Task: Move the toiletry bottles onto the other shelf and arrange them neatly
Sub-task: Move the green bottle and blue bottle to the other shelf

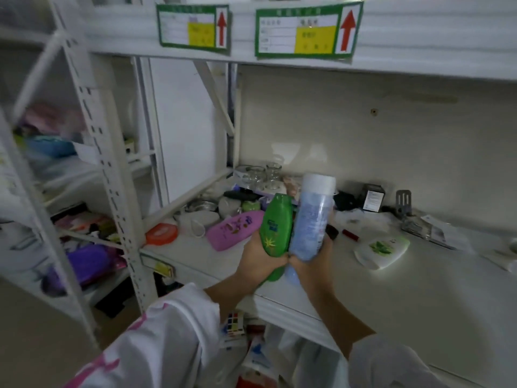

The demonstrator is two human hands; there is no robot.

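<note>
Green bottle (pixel 275 225) left hand (pixel 261 257), blue bottle (pixel 312 217) right hand (pixel 312 261)

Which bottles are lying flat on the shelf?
The purple bottle and the white bottle; the green bottle and blue bottle are held upright.

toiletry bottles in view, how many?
4. Green bottle in the left hand, blue bottle in the right hand, pink bottle lying on the shelf at left, white bottle lying at right. Clutter behind may hide more.
</note>
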